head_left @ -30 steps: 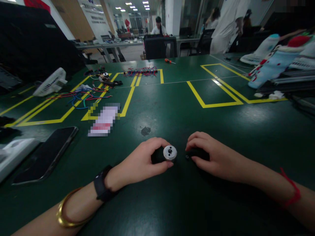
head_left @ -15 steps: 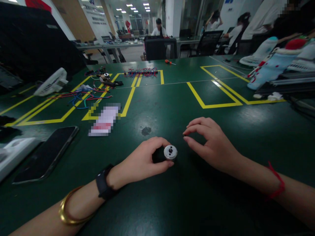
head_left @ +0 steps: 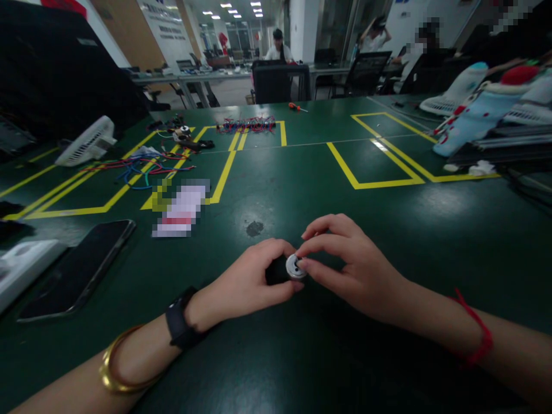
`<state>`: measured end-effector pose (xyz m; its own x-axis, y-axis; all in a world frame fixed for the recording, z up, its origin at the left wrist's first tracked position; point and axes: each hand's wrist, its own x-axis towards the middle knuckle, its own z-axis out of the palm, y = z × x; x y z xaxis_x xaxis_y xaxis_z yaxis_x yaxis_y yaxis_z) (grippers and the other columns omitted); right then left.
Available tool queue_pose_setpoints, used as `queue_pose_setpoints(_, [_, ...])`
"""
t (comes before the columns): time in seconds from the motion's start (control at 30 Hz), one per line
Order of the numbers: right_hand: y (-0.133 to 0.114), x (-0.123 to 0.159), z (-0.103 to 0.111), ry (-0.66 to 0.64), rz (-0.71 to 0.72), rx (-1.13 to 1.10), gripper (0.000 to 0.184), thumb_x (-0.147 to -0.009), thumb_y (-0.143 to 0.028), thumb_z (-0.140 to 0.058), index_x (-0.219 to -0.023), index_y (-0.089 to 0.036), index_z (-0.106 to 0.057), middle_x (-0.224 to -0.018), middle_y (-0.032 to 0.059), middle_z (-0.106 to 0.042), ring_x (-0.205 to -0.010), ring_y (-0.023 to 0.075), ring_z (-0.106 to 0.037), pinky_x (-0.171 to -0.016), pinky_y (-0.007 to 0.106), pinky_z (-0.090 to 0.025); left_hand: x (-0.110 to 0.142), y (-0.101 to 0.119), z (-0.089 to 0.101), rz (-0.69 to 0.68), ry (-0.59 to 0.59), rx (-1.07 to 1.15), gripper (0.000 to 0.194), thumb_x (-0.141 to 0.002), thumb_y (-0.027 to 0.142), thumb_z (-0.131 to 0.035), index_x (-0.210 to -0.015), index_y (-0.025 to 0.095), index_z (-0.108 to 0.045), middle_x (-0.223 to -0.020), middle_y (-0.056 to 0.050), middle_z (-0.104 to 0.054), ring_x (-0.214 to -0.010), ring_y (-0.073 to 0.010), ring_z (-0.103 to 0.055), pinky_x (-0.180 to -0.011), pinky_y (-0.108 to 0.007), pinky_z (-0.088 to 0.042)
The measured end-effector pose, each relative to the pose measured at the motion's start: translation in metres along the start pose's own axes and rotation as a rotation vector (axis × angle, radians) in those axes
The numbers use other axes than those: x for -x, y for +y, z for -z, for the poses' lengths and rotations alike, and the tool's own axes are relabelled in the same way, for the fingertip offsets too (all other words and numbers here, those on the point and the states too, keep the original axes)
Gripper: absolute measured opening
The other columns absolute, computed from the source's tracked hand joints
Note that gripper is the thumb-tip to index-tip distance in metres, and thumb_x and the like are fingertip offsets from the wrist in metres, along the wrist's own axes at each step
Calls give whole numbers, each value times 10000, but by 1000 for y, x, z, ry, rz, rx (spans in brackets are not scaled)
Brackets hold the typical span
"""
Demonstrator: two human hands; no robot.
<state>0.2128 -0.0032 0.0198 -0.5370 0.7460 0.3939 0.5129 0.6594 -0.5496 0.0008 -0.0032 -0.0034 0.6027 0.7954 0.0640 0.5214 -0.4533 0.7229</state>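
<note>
My left hand (head_left: 250,279) is closed around a small silver cylinder (head_left: 293,268), probably a motor, which stands upright on the green table. Its round metal top, with dark holes in it, faces up between thumb and index finger. From the right, my right hand (head_left: 351,259) reaches over this top. Thumb and index finger are pinched together right at the top face, partly covering it. Whatever tiny piece they hold is hidden by the fingertips.
Left on the table (head_left: 276,190) lie a black phone (head_left: 81,270), a white power strip (head_left: 26,267), a blurred-out card (head_left: 181,210), loose wires (head_left: 146,169) and a white fan (head_left: 88,142). Farther back are a wire bundle (head_left: 245,125) and a screwdriver (head_left: 297,107). A snowman figure (head_left: 472,118) stands right.
My right hand has moved left, carrying a tiny dark piece in its pinch, and its fingertips now meet the motor's top. My left hand keeps its hold, almost unmoved.
</note>
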Motion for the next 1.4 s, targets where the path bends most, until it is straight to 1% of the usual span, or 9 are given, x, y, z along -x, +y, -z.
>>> queue_pose_setpoints(0.17, [-3, 0, 4, -49, 22, 19, 134, -852, -266, -625, -949, -250, -718, -1094, 40, -633, -1022, 215, -550, -886, 403, -399, 1, 3, 2, 2, -10, -2, 208, -820, 272, -664, -975, 189, -552, -920, 2, -593, -822, -166, -555, -727, -281, -420])
queue_pose_setpoints(0.27, [-2, 2, 10, -26, -18, -55, 138, -871, -297, -604, -817, -229, -712, -1099, 42, -638, -1013, 209, -572, -894, 394, -410, 1, 4, 2, 5, 1, 20, 208, -816, 259, -672, -978, 193, -560, -932, 0, -613, -835, -171, -570, -740, -283, -429])
queue_pose_setpoints(0.33, [3, 4, 15, -10, -84, -137, 184, -891, -306, -578, -781, -216, -695, -1056, 49, -645, -988, 201, -590, -878, 368, -435, 1, 4, 2, -3, 9, 40, 215, -808, 247, -682, -984, 198, -568, -954, -2, -627, -858, -175, -581, -764, -287, -437])
queue_pose_setpoints(0.47, [28, 11, 21, 32, -276, -326, 266, -947, -374, -483, -874, -227, -692, -910, 36, -668, -862, 180, -614, -764, 319, -470, 1, 4, 2, -18, 8, 75, 249, -807, 249, -690, -1027, 207, -581, -1012, -10, -639, -912, -182, -594, -818, -297, -451])
queue_pose_setpoints(0.57, [49, 14, 19, 136, -433, -470, 375, -966, -442, -414, -874, -214, -696, -791, 29, -664, -725, 156, -599, -653, 295, -456, 1, 3, 3, -16, 11, 73, 255, -811, 260, -688, -1038, 207, -584, -1025, -19, -642, -926, -190, -595, -828, -308, -457])
queue_pose_setpoints(0.7, [61, 13, 13, 214, -531, -547, 393, -938, -488, -454, -853, -194, -701, -739, 31, -657, -666, 150, -590, -610, 292, -453, 2, 2, 2, -17, 8, 77, 259, -819, 263, -678, -1053, 208, -583, -1035, -28, -643, -926, -194, -596, -823, -315, -465])
queue_pose_setpoints(1.07, [43, 15, 13, 126, -453, -440, 381, -971, -436, -414, -888, -194, -695, -780, 30, -660, -735, 154, -617, -681, 285, -479, 2, 4, 2, -11, 6, 75, 261, -823, 273, -675, -1058, 208, -581, -1049, -34, -642, -948, -201, -594, -847, -321, -461])
queue_pose_setpoints(1.27, [37, 16, 10, -25, -266, -237, 332, -977, -363, -412, -891, -194, -684, -782, 25, -642, -740, 157, -605, -664, 291, -458, 2, 4, 2, -18, 12, 75, 253, -822, 266, -671, -1052, 210, -582, -1034, -29, -642, -934, -199, -594, -839, -318, -460])
queue_pose_setpoints(1.4, [26, 13, 7, -112, -158, -134, 231, -946, -309, -482, -888, -201, -678, -849, 31, -656, -808, 170, -601, -745, 328, -444, 1, 4, 2, -19, 16, 68, 248, -818, 266, -668, -1043, 206, -582, -1022, -31, -640, -926, -201, -590, -835, -319, -455])
